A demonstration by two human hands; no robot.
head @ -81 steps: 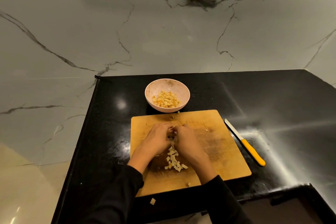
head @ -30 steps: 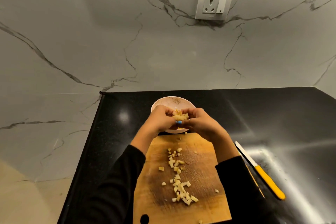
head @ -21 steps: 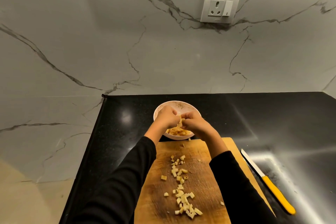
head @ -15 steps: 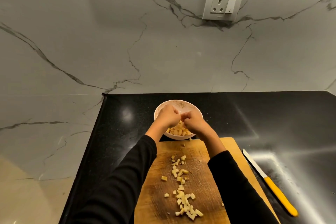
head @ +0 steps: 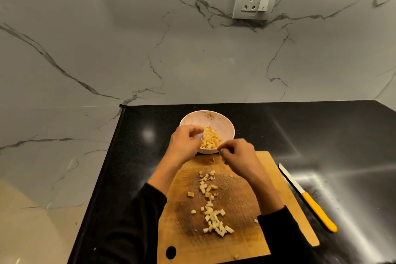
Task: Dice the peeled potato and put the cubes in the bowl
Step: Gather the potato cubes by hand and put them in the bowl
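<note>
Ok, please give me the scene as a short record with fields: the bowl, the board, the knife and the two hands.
bowl: pink bowl on the black counter, behind the board, holding potato cubes
board: wooden cutting board with loose cubes scattered down its middle
knife: yellow-handled knife flat on the counter, right of the board, untouched
left hand: over the bowl's near left rim, fingers curled loosely
right hand: over the board's far edge, beside the bowl, fingers curled loosely

— Where are the hands?
— Mid-frame, both reaching forward in dark sleeves (head: 137, 216). Left hand (head: 185, 142) loosely curled; right hand (head: 236, 153) curled too, seemingly holding nothing.
</note>
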